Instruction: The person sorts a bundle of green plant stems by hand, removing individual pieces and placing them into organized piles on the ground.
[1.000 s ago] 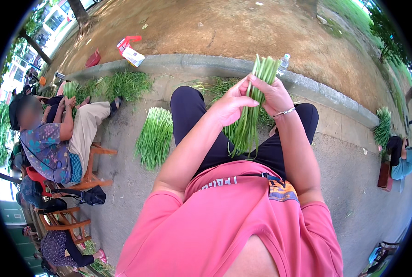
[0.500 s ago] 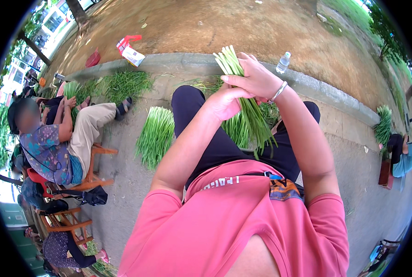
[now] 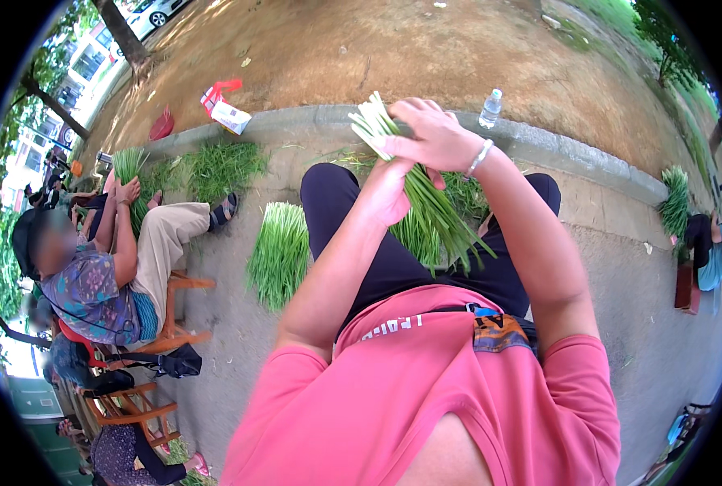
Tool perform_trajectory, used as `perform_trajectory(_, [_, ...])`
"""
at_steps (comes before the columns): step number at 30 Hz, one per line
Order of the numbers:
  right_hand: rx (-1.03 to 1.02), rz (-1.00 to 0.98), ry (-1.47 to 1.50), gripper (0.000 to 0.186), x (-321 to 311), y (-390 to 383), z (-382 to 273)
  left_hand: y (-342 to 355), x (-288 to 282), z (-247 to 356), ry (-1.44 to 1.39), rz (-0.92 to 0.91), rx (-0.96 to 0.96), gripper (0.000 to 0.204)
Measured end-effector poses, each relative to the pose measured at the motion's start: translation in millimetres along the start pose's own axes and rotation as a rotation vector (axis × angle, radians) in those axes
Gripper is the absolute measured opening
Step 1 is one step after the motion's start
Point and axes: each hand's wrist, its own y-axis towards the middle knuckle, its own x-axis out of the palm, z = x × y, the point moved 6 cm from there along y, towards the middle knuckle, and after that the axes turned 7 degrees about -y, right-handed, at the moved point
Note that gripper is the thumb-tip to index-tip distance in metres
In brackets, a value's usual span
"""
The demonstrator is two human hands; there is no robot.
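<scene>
Outdoor setting, daylit: grey pavement (image 3: 243,364), bordered by a low concrete kerb (image 3: 575,155); beyond it lies bare brown earth (image 3: 312,57), sun-dappled at left. Tree trunk (image 3: 122,36), upper left; white car (image 3: 140,23) beyond. Wooden chairs (image 3: 189,282) stand at left; green grass (image 3: 600,26), upper right.

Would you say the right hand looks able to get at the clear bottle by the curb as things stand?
Probably yes: the clear bottle appears close beyond the right hand with nothing visible between them, though that hand is at the bunch of green stalks.
</scene>
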Motion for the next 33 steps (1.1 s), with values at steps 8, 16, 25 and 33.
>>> perform_trajectory(8, [0.235,0.124,0.825,0.03,17.7,-67.0,51.1,-10.1,0.4,18.2,-0.318,-0.185,0.152,0.051])
perform_trajectory(16, [0.122,-0.233,1.04,0.039,70.7,-81.7,6.0,-14.2,-9.5,7.4,-0.303,-0.165,0.194,0.045])
perform_trajectory(25, [0.173,-0.127,0.765,0.018,71.9,-81.0,12.3,-21.9,-8.9,17.4,-0.399,-0.238,0.307,0.044])
perform_trajectory(33, [0.044,0.009,0.695,0.062,54.9,-87.9,19.2,-23.2,-25.5,21.7,-0.396,-0.117,0.276,0.018])
